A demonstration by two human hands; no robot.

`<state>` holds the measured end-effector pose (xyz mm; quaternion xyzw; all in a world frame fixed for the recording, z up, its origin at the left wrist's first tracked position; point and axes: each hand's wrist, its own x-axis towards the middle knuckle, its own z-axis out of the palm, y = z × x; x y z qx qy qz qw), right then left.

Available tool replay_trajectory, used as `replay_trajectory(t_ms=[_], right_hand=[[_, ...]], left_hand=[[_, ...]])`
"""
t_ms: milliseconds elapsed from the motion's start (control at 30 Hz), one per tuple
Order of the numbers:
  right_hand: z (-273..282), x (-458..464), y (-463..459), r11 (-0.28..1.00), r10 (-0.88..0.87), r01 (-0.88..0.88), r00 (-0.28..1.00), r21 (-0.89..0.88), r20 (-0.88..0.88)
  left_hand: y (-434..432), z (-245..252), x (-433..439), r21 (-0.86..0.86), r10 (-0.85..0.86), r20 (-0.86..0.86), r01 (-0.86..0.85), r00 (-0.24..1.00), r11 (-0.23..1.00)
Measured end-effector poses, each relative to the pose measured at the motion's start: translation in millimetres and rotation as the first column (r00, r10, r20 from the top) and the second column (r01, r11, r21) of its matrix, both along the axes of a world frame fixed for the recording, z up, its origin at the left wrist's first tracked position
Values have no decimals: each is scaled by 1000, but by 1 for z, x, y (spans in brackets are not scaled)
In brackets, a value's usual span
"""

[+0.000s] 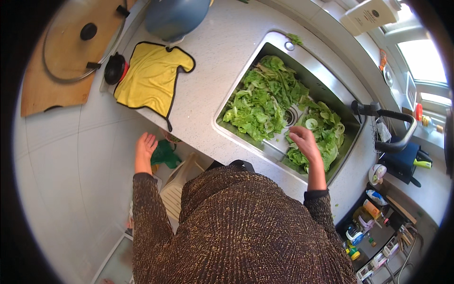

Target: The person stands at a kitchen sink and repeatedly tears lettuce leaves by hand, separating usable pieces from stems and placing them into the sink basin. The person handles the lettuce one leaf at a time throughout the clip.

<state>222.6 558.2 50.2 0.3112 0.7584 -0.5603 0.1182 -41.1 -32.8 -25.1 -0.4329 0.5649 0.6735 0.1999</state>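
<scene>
Two piles of green lettuce leaves lie in a stainless steel sink (271, 151), one on the left (260, 103) and one on the right (324, 124), with the drain (291, 116) between them. My right hand (305, 140) is over the sink by the right pile, fingers bent; whether it touches a leaf or holds anything is unclear. Away from the sink, my left hand (144, 145) hangs beyond the counter's front edge, empty, its fingers apart. A yellow cloth with black edging (152, 76) is spread on the counter above it.
A black faucet (393, 131) stands at the sink's right end. At the upper left are a blue-grey pot (177, 17), a glass lid (76, 53) and a wooden board (67, 97). Below the counter stands a beige plastic stool (173, 198). Bottles line the windowsill.
</scene>
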Motion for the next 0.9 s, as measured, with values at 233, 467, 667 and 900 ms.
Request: replay_trajectory(t_ms=[233, 467, 667, 900], right_hand=[[-110, -42, -15, 977, 0, -14, 998, 211, 66], [-10, -53, -7, 950, -167, 149, 985, -275, -41], [79, -53, -21, 898, -234, 109, 938, -425, -254], [88, -55, -45, 793, -267, 68, 932, -606, -244]], left_hand=[[91, 88, 26, 135, 18, -236, 14, 972, 991], [198, 153, 50, 310, -300, -353, 414, 886, 856], [321, 151, 64, 410, -608, -348, 699, 713, 585], [381, 148, 74, 401, -725, -358, 798, 588, 450]])
